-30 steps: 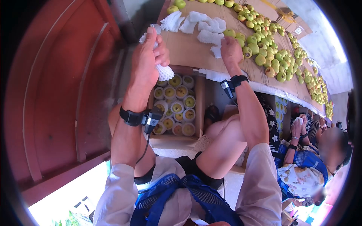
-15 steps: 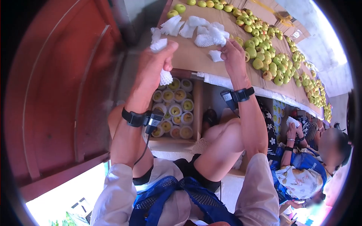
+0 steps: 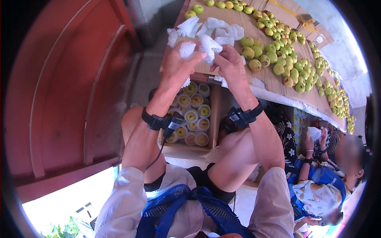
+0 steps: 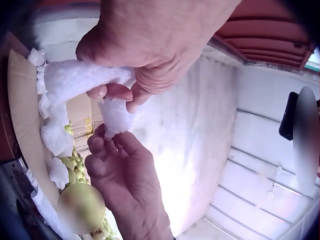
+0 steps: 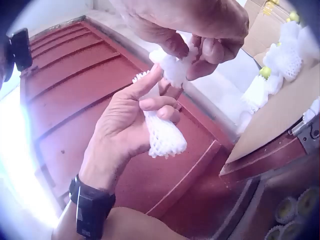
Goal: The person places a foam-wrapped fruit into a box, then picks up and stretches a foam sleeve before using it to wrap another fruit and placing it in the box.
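Observation:
My left hand (image 3: 176, 65) grips a white foam net sleeve (image 5: 165, 132) in its curled fingers, the sleeve's flared end hanging below them in the right wrist view. Between both hands is a second foam net (image 3: 209, 45), its edge touched by my left thumb and fingertips. My right hand (image 3: 232, 65) pinches that second net from the other side, fingertips bunched on it. In the left wrist view the right hand (image 4: 127, 185) is below the small net (image 4: 117, 115), and the left hand (image 4: 160, 35) above.
More foam nets (image 3: 230, 31) lie on the cardboard-covered table (image 3: 222, 14), with many green apples (image 3: 295, 73) to the right. Below its edge stands a box (image 3: 214, 115) of net-wrapped apples. A red metal door (image 3: 67, 87) is at left; another person (image 3: 321, 190) sits at right.
My right hand has come left from the pile with a foam net, and the two hands now meet. The left hand keeps its sleeve. The seated person's hands have moved apart around a white net.

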Demonstrator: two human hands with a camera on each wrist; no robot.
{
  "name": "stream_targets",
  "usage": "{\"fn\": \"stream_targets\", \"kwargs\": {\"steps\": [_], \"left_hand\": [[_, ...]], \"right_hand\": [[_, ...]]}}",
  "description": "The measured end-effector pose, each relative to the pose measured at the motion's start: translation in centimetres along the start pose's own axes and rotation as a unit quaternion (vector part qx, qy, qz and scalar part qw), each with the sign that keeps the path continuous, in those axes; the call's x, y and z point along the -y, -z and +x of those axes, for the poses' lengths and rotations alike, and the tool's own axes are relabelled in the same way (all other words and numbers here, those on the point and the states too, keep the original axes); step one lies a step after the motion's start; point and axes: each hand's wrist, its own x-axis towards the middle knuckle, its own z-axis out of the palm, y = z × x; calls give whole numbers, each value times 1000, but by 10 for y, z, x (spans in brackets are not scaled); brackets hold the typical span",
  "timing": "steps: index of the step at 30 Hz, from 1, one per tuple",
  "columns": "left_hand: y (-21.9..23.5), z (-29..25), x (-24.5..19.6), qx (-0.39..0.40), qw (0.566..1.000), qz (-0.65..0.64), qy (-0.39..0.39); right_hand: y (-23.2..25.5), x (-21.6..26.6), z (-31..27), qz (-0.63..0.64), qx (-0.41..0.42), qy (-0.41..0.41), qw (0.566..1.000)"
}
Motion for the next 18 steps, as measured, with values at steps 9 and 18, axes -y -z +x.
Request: {"fn": "stream_targets", "kwargs": {"steps": [9,18], "left_hand": [[-1,-4,-3,-9,1000,18,23],[6,-5,1,2,998,55,-9]], "right_hand": [[-11,0,-4,-1,-11,49,999],[-6,-14,1,80,-22,-65,994]]}}
